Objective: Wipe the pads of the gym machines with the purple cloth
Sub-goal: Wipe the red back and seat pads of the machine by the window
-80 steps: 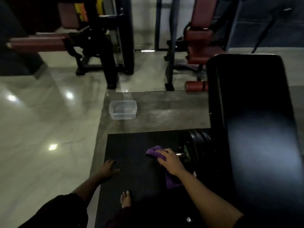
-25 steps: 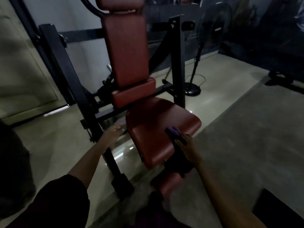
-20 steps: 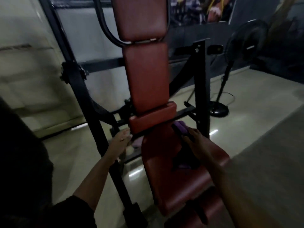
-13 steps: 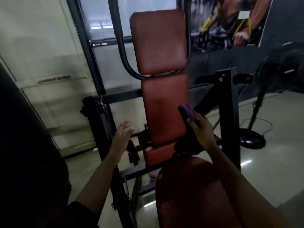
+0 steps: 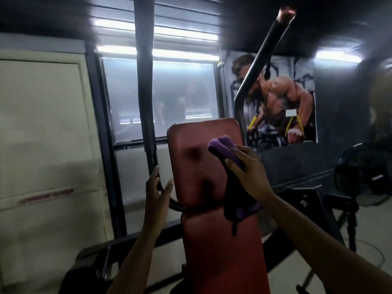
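A red upper back pad [image 5: 197,164] stands upright in the middle, with a longer red pad [image 5: 220,249] below it. My right hand [image 5: 248,172] grips the purple cloth [image 5: 222,148] and holds it against the upper pad's right side; the cloth's loose end hangs down to the seam between the pads. My left hand [image 5: 158,193] is beside the pad's left edge, fingers and thumb around the curved black frame bar [image 5: 148,124] there.
Black machine bars rise behind the pad on both sides. A window and a cream wall panel [image 5: 42,134] lie to the left. A poster [image 5: 275,102] hangs on the right wall, and a black standing fan [image 5: 364,177] is at the far right.
My view has risen from the seat to the top pad. My right hand has carried the cloth up from the seat to the upper back pad. My left hand has reached the frame bar.
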